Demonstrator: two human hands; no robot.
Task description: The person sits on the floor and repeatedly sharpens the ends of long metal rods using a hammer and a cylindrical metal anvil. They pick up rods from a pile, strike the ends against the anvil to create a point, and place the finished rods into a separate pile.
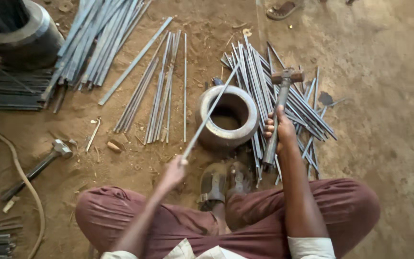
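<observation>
1. The left hand [173, 173] was closed around the near end of a thin metal rod [210, 113].
2. The rod lay tilted across the top of a thick metal ring [226, 118] on the dirt floor [384, 96].
3. The right hand [280, 128] gripped a hammer [280, 108], head up, to the right of the ring.
4. More rods [288, 103] lay piled behind the hammer.
5. Another hammer [39, 165] lay far left.

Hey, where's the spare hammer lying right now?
In the head view, the spare hammer lies on the dirt floor at the left, beside the curved hose and well left of the left hand.
</observation>
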